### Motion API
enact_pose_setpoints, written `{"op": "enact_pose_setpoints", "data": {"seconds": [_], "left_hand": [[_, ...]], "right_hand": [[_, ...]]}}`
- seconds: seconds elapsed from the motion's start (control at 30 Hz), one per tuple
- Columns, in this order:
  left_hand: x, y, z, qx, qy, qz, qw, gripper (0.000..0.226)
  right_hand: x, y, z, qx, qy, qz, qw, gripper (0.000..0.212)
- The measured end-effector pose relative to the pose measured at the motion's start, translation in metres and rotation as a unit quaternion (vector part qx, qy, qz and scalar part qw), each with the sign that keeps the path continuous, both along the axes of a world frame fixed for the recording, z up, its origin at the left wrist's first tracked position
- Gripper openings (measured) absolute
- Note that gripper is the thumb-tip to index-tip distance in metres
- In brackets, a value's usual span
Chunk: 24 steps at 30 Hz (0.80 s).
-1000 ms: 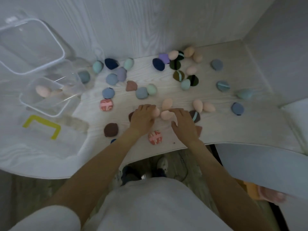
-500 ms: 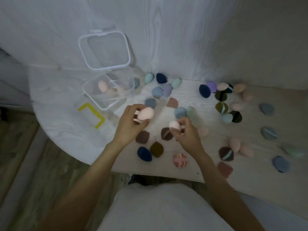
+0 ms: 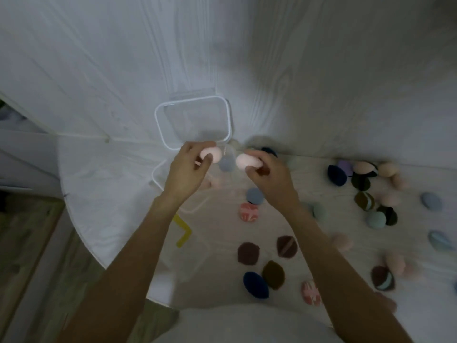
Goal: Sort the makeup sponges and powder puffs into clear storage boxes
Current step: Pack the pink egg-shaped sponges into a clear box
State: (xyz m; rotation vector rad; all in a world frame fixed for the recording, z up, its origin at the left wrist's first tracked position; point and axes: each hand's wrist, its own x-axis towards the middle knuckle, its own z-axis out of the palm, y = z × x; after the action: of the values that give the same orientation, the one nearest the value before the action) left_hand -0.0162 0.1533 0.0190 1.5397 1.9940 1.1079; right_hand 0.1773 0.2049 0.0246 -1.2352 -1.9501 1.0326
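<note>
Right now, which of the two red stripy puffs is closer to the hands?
The red patterned puff just below the right hand; the other red patterned one lies near the table's front edge.

A pale wood-grain table (image 3: 309,219) meets a white wood-grain wall (image 3: 272,58). A yellow tape corner mark (image 3: 183,231) lies on it. Wooden floor (image 3: 32,243) shows at left.

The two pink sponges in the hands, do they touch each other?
Apart. The head view shows a gap between the left sponge and the right sponge.
</note>
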Motion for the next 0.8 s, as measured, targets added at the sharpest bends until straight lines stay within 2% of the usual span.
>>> {"op": "enact_pose_setpoints", "data": {"seconds": [0.1,0.2,0.3,0.37,0.43,0.63,0.73,0.8], "left_hand": [[-0.025,-0.005,-0.008,0.025,0.009,0.024,0.999,0.029],[-0.034,-0.011,-0.018,0.047,-0.013,0.023,0.999,0.032],[-0.030,-0.008,-0.024,0.054,-0.025,0.001,0.998,0.032],[-0.027,-0.002,-0.029,0.042,-0.015,-0.013,0.999,0.031],[-0.022,0.005,-0.034,0.022,-0.004,-0.028,0.999,0.031],[-0.014,0.013,-0.041,0.012,-0.012,-0.016,1.000,0.030],[-0.009,0.014,-0.046,-0.038,-0.038,-0.039,0.998,0.028],[-0.007,0.012,-0.050,-0.062,0.000,-0.064,0.996,0.034]], "right_hand": [[-0.028,0.012,-0.005,0.166,-0.147,0.065,0.973,0.033],[-0.051,0.019,-0.008,0.249,-0.311,0.121,0.909,0.031],[-0.065,0.022,-0.006,0.259,-0.430,0.142,0.853,0.031],[-0.065,0.024,-0.011,0.228,-0.443,0.167,0.851,0.014],[-0.061,0.023,-0.010,0.165,-0.443,0.175,0.864,0.016],[-0.054,0.020,-0.014,0.120,-0.419,0.162,0.885,0.021],[-0.053,0.016,-0.019,0.131,-0.409,0.144,0.892,0.021],[-0.051,0.013,-0.021,0.147,-0.404,0.138,0.892,0.020]]}}
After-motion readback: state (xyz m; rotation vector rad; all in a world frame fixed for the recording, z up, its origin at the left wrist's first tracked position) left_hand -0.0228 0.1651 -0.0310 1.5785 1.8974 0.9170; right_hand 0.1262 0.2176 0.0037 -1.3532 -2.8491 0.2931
